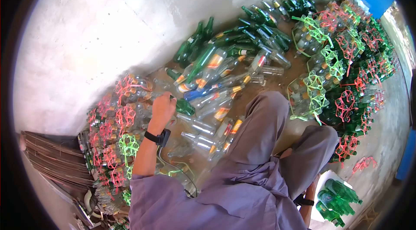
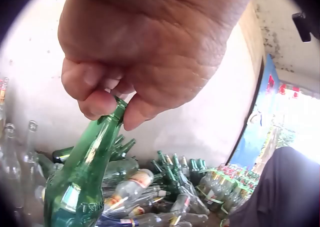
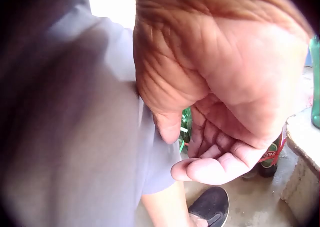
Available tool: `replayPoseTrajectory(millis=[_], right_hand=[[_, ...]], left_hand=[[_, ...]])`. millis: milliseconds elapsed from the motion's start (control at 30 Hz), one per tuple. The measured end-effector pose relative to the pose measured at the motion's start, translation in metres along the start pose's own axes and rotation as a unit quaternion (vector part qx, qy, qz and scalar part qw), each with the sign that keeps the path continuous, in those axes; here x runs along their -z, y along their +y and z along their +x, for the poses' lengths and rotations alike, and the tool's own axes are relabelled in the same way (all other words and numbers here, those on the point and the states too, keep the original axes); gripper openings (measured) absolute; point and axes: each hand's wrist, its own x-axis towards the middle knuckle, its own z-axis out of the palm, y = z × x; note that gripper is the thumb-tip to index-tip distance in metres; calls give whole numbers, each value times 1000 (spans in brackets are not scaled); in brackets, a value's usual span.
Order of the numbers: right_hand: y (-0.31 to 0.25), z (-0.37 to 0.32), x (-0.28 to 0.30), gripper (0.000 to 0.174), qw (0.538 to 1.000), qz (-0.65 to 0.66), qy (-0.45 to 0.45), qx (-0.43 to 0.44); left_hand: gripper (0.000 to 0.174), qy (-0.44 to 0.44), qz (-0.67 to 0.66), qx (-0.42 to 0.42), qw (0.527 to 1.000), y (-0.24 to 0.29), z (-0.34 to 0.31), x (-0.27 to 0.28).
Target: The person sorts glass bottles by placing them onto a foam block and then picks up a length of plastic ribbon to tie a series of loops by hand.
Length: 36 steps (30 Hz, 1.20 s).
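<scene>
My left hand [image 1: 164, 110] pinches a green glass bottle [image 2: 80, 182] at its mouth between thumb and fingers. In the left wrist view the bottle hangs at a tilt, its neck up at the fingertips and its body toward the lower left. Below and around it lie loose clear and green bottles [image 1: 210, 100], one of them a blue bottle [image 1: 196, 93]. The right hand [image 3: 220, 81] hangs beside my trouser leg, fingers loosely curled with nothing in them. Nearest to it in the head view is a white surface [image 1: 323, 183] bearing several green bottles [image 1: 338, 199].
Bundles of bottles tied with red and green plastic strips stand at the left [image 1: 113, 139] and right [image 1: 346, 65]. A pale wall [image 1: 108, 35] rises behind the heap. My bent knees [image 1: 271, 104] reach into the middle. Dark slats [image 1: 56, 156] lean at the lower left.
</scene>
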Motion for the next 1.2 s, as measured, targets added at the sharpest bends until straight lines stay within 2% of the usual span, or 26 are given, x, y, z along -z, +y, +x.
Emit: replayPoseTrajectory(millis=[33,100,133,167,233,267,300,333,400,533,600,633,700,733,767,800,833,867,933,1000,1067,1100,1133,1167,1200], right_hand=[[-3,3,4,47,1000,3,5,5],[-8,9,12,47,1000,11,17,10],[-16,14,27,43,997,-67,9,-43],[-32,14,26,43,997,-64,19,-41],[-69,20,16,38,995,5,81,-56],[-77,26,17,32,991,-8,124,-53],[-92,32,17,32,990,-3,131,-48],[-111,37,15,32,990,6,141,-9],[-146,46,11,31,986,24,153,56],[-241,51,-20,30,975,-6,187,120],[-268,52,-35,41,957,-35,192,214],[-285,50,-43,41,955,-35,198,216],[-311,47,-54,56,943,-110,201,241],[-311,49,-57,65,942,-96,199,253],[-315,48,-54,62,932,-166,211,244],[-297,55,-41,59,902,-215,217,306],[-276,60,-27,57,865,-263,221,366],[-275,54,-23,38,832,-323,267,365],[-259,35,-8,33,853,-330,231,332],[-229,17,5,32,855,-333,234,320],[-183,6,24,30,845,-404,243,250],[-188,-2,20,26,869,-382,249,191],[-191,-8,14,25,891,-326,275,159],[-191,-15,11,24,907,-267,302,125],[-177,-22,15,24,918,-229,313,83]], left_hand=[[26,5,-6,-6,1000,13,6,1],[23,7,2,-75,997,44,20,2],[23,8,-2,-84,996,64,26,4],[23,12,-25,-105,994,87,33,8],[23,22,-51,-135,989,135,44,15],[24,37,-75,-171,982,160,49,18],[24,52,-99,-205,972,184,53,23],[24,56,-100,-212,971,210,55,29],[25,74,-146,-284,945,263,57,39],[26,65,-187,-399,896,362,42,44],[27,46,-215,-456,863,407,25,40],[25,36,-220,-481,848,428,12,40],[20,14,-260,-522,812,464,-9,24],[25,12,-286,-544,789,479,-23,17],[31,-11,-297,-571,765,489,-36,21],[34,-10,-311,-595,742,499,-49,15],[39,-45,-298,-595,745,509,-66,1],[42,-49,-291,-620,726,516,-78,-6],[44,-54,-287,-649,703,525,-98,-21],[48,-158,-361,-616,683,528,-114,-39],[45,-178,-388,-614,664,520,-123,-63],[42,-196,-414,-606,651,515,-121,-57],[38,-232,-362,-609,666,504,-113,-53],[36,-212,-371,-602,674,496,-108,-60],[32,-248,-299,-607,693,488,-94,-57]])
